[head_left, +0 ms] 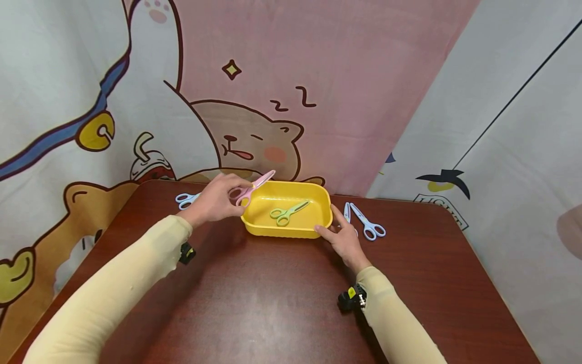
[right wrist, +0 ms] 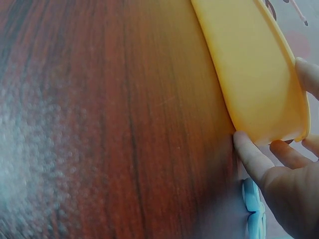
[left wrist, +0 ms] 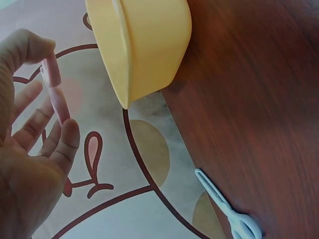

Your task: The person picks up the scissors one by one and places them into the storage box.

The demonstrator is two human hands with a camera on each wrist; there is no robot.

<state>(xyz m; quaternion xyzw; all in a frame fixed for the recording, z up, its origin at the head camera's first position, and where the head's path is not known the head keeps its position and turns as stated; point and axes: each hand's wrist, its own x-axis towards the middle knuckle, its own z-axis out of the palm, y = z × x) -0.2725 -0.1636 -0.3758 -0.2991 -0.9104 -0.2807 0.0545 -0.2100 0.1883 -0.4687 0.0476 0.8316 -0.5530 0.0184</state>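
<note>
Head view puts the pink scissors (head_left: 261,180) in the left hand (head_left: 217,198), at the left end of the yellow tray (head_left: 277,232), and the relation that counts is between those scissors and that end. Thumb and a fingertip pinch the handle loops, which lie toward the tray's left end, while the blades point away from the person and to the right, rising past the far-left corner. So the scissors' long axis runs slantwise to the tray, whose own length lies left to right across the desk (head_left: 273,303). The left wrist view shows a gap between the pink loops and the tray wall; whether the blades touch the rim I cannot tell.

Inside the tray, to the right of the pink scissors and nearer the person, lie the green scissors (head_left: 289,212), loops to the left, blades slanting much the same way. The left hand is the nearer one to both the pink pair and the tray's left end. At the opposite end the right hand (head_left: 346,242) grips the tray by its near-right corner, thumb at the near rim, fingers round the end wall. Blue scissors (head_left: 366,223) lie on the desk just beyond that hand's right side, and another blue pair (head_left: 193,197) is partly hidden by the left wrist
</note>
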